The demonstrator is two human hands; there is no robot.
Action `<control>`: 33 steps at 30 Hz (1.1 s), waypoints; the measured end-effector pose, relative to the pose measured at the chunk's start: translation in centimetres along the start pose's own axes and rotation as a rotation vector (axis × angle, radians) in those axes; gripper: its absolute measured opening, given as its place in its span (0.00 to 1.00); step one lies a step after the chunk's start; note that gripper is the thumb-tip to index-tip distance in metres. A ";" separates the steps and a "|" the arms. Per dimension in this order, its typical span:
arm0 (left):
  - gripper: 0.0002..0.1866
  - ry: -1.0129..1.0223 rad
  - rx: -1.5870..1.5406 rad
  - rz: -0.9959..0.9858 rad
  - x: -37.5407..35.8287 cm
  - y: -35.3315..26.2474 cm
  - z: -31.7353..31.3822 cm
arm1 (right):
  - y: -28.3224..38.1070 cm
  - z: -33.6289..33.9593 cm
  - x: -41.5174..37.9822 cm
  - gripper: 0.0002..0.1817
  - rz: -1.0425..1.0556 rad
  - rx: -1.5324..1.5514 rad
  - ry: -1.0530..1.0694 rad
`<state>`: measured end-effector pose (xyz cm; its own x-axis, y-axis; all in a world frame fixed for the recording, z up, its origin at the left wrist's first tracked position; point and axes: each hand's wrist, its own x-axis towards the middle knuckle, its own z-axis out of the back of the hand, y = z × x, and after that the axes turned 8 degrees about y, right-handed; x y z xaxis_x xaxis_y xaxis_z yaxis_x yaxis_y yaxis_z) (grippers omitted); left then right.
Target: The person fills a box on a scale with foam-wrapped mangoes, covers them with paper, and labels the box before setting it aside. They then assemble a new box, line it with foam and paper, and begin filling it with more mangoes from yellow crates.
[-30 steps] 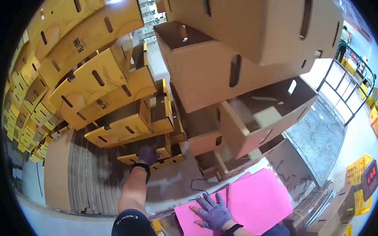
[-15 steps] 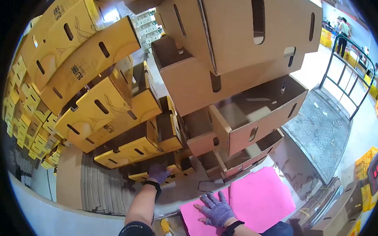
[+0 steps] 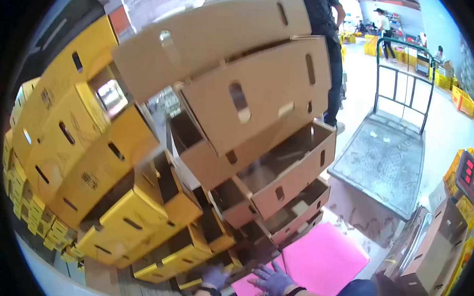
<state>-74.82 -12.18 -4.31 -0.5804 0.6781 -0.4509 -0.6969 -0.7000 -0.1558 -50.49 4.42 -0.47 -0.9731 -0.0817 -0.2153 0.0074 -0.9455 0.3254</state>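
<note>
My left hand (image 3: 216,276), in a thin purple glove with a black wristband, is at the bottom centre beside the lowest yellow box (image 3: 190,277); motion blurs its fingers. To the right, my right hand (image 3: 272,281), gloved the same way, lies with fingers spread on a bright pink sheet (image 3: 325,259). Above both hands stands a stack of plain brown cardboard boxes (image 3: 260,91) with slot-shaped holes. Left of it rises a leaning stack of yellow printed boxes (image 3: 132,222).
A flatbed trolley (image 3: 383,158) with a green handle stands at the right. A person in dark clothes (image 3: 331,57) is behind the brown stack, another person (image 3: 384,33) farther back. At the right edge are a red-digit display (image 3: 468,177) and a long brown box (image 3: 437,254).
The view has tilted up and turned, so the stacks appear lower and the dark-clothed person has come into view. My right hand remains on the pink sheet; my left stays near the low yellow boxes.
</note>
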 end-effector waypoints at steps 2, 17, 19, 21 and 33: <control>0.32 0.098 -0.053 0.040 -2.1 -1.7 0.1 | -0.3 -1.4 -0.9 0.38 0.032 0.074 -0.116; 0.32 0.221 0.203 -0.262 -1.8 1.0 -4.2 | -4.6 1.8 -30.7 0.24 -0.492 0.505 -0.975; 0.32 0.267 0.179 -0.024 -4.4 -3.9 -1.1 | -4.5 0.9 -36.7 0.21 -0.638 0.679 -1.079; 0.26 0.075 0.131 -0.139 -2.2 -0.2 -5.1 | -3.0 1.4 -40.8 0.21 -0.747 0.844 -1.238; 0.09 0.131 0.442 -0.410 -3.6 -3.0 -2.7 | -2.2 1.2 -40.4 0.16 -0.724 0.809 -1.089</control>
<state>-69.56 -13.10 -4.57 -0.1914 0.8194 -0.5404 -0.9772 -0.2106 0.0268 -11.47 10.13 8.59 -0.4064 0.9086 0.0965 -0.2986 -0.2319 0.9258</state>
